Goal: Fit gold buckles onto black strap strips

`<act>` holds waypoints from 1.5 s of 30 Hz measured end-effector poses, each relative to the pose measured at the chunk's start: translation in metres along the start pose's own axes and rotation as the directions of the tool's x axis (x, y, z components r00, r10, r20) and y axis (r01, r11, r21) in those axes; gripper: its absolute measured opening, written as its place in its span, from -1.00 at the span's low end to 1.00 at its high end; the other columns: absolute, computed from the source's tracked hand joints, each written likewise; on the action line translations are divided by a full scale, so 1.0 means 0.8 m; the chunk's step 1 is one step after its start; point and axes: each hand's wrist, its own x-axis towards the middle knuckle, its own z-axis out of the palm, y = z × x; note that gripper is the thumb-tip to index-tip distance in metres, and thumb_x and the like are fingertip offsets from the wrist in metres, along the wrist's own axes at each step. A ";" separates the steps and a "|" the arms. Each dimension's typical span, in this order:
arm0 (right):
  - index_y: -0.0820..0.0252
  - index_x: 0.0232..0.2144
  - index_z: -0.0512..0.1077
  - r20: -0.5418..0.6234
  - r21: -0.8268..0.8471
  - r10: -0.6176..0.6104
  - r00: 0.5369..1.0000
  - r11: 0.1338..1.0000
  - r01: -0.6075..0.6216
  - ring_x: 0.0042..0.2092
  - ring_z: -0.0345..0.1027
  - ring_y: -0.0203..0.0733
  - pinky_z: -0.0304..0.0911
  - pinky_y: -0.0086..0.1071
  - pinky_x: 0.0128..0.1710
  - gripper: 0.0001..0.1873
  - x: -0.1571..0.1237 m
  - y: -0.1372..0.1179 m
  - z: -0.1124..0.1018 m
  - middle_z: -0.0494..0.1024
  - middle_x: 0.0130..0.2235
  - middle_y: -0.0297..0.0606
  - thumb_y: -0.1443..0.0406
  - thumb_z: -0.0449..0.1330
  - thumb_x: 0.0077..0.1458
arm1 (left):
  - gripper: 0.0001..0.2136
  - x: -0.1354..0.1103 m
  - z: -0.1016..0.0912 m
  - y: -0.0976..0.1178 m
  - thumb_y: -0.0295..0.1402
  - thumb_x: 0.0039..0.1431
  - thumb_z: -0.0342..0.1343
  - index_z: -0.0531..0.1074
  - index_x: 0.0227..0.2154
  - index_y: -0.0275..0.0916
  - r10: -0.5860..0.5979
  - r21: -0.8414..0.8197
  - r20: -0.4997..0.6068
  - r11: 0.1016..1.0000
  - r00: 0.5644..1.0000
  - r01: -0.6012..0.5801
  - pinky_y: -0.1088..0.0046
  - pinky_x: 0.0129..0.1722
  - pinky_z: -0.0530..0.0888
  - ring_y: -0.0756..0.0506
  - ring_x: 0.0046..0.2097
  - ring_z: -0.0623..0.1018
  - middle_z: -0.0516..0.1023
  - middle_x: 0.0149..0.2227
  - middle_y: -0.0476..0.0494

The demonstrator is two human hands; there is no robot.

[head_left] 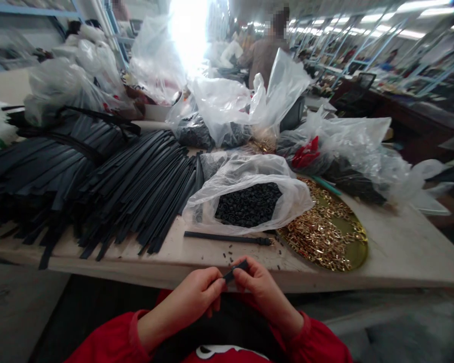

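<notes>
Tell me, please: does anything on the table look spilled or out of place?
Yes, slightly: a few tiny dark bits lie scattered on the table near its front edge, close to the lone black strip. They look stray, since the small black pieces sit gathered in the plastic bag.

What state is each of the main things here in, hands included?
Left hand: closed on the held strip
Right hand: closed on it too
Held strip: gripped, partly hidden
Front plastic bag: open, black pieces inside
Round tray: partly covered with gold-coloured pieces
Lone strip: lying flat, unheld
Strip pile: fanned out
</notes>
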 end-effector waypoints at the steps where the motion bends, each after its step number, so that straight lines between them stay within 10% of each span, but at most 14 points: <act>1: 0.18 -0.43 0.34 0.020 0.019 -0.005 1.000 1.000 0.005 -0.56 0.07 -0.40 0.03 -0.50 -0.56 -0.70 0.001 0.000 0.003 0.27 -0.57 -0.47 0.09 0.23 -0.13 | -0.75 0.003 0.000 0.000 -0.21 0.12 -0.13 0.26 -0.52 -0.26 0.014 -0.001 -0.015 1.000 1.000 -0.014 0.62 -0.65 0.21 0.07 -0.63 0.32 0.35 -0.62 0.05; 10: 0.14 -0.32 0.31 -0.102 -0.071 -0.195 0.976 0.979 0.188 -0.40 0.23 -0.28 0.15 -0.42 -0.39 -0.70 0.015 0.017 0.006 0.35 -0.42 -0.38 0.08 0.17 -0.05 | -0.58 0.040 0.013 0.008 -0.12 0.07 -0.07 0.19 -0.09 -0.30 -0.038 -0.150 -0.039 0.988 0.998 0.032 0.61 -0.71 0.04 0.08 -0.71 0.15 0.22 -0.73 0.17; 14: 0.15 -0.26 0.31 -0.016 -0.314 -0.238 0.971 0.923 0.221 -0.42 0.24 -0.28 0.15 -0.44 -0.44 -0.73 0.014 -0.002 -0.036 0.37 -0.42 -0.36 0.12 0.11 0.02 | -0.41 0.055 0.004 0.012 0.01 -0.01 -0.03 0.13 -0.02 -0.35 -0.009 -0.209 -0.069 0.978 0.998 -0.005 0.59 -0.67 0.06 0.06 -0.64 0.16 0.18 -0.70 0.16; 19: 0.21 -0.38 0.35 -0.298 -0.933 -0.536 0.790 0.340 -0.121 -0.32 0.31 -0.16 0.11 -0.35 -0.32 -0.82 0.029 -0.055 -0.140 0.44 -0.37 -0.20 0.25 0.00 0.11 | -0.51 0.069 -0.007 0.012 0.10 -0.09 -0.04 0.29 -0.35 -0.28 -0.018 -0.199 -0.049 0.980 0.999 0.008 0.60 -0.68 -0.01 0.10 -0.66 0.06 0.03 -0.69 0.20; 21: 0.25 -0.39 0.36 -0.289 -0.944 -0.589 0.755 0.045 -0.327 -0.35 0.32 -0.12 0.08 -0.33 -0.36 -0.82 0.043 -0.066 -0.166 0.46 -0.37 -0.13 0.25 0.02 0.09 | -0.55 0.072 -0.001 0.013 0.09 -0.09 -0.05 0.27 -0.41 -0.26 -0.023 -0.209 -0.039 0.978 0.999 0.014 0.60 -0.69 -0.01 0.10 -0.67 0.04 0.01 -0.72 0.21; 24: 0.28 -0.42 0.36 -0.269 -0.902 -0.606 0.749 -0.113 -0.416 -0.40 0.34 -0.10 0.03 -0.34 -0.42 -0.86 0.059 -0.065 -0.176 0.47 -0.42 -0.08 0.30 0.05 0.06 | -0.63 0.070 0.010 0.015 0.02 -0.06 -0.06 0.25 -0.44 -0.24 -0.023 -0.196 -0.024 0.980 0.999 0.018 0.61 -0.71 -0.02 0.11 -0.69 0.03 0.02 -0.75 0.23; 29: 0.28 -0.46 0.35 -0.241 -0.916 -0.639 0.731 -0.098 -0.388 -0.41 0.33 -0.10 0.03 -0.33 -0.42 -0.86 0.049 -0.058 -0.174 0.47 -0.44 -0.09 0.40 0.01 0.06 | -0.71 0.054 0.011 0.010 -0.07 -0.02 -0.14 0.21 -0.48 -0.22 -0.076 -0.105 -0.026 0.992 0.997 0.073 0.59 -0.73 -0.01 0.09 -0.73 0.07 0.19 -0.76 0.16; 33: 0.25 -0.42 0.34 -0.188 -0.948 -0.669 0.719 -0.068 -0.311 -0.36 0.33 -0.16 0.10 -0.36 -0.34 -0.86 0.025 -0.067 -0.162 0.46 -0.41 -0.17 0.36 -0.01 0.09 | -0.79 0.041 0.008 0.019 -0.22 0.03 -0.13 0.26 -0.45 -0.26 0.092 -0.077 -0.097 0.992 0.991 -0.099 0.59 -0.60 0.16 0.06 -0.59 0.24 0.28 -0.67 0.10; 37: 0.21 -0.38 0.30 0.028 -0.993 -0.703 0.710 0.063 0.102 -0.36 0.31 -0.24 0.16 -0.42 -0.34 -0.92 0.003 -0.071 -0.107 0.43 -0.41 -0.27 0.40 0.02 0.06 | -0.78 0.036 0.008 0.043 -0.18 0.03 -0.07 0.26 -0.45 -0.26 0.104 -0.125 -0.154 0.984 0.983 -0.124 0.60 -0.64 0.09 0.10 -0.64 0.14 0.20 -0.68 0.15; 42: 0.13 -0.41 0.33 0.335 -0.849 -0.765 0.550 0.008 0.528 -0.34 0.30 -0.22 0.17 -0.37 -0.32 -0.88 -0.015 -0.059 -0.029 0.46 -0.39 -0.26 0.42 0.04 0.05 | -0.71 0.029 0.006 0.048 -0.09 -0.01 -0.01 0.22 -0.50 -0.24 0.053 -0.228 -0.122 0.970 0.991 -0.080 0.60 -0.68 0.03 0.11 -0.67 0.12 0.15 -0.71 0.18; 45: 0.10 -0.32 0.31 0.245 -0.750 -0.732 0.635 0.273 0.603 -0.27 0.33 -0.21 0.19 -0.35 -0.27 -0.85 -0.016 -0.045 -0.006 0.47 -0.31 -0.26 0.42 0.04 0.05 | -0.70 0.021 0.005 0.039 -0.08 -0.02 0.02 0.23 -0.50 -0.25 0.058 -0.257 -0.120 0.963 0.991 -0.087 0.60 -0.68 0.01 0.12 -0.67 0.08 0.09 -0.71 0.20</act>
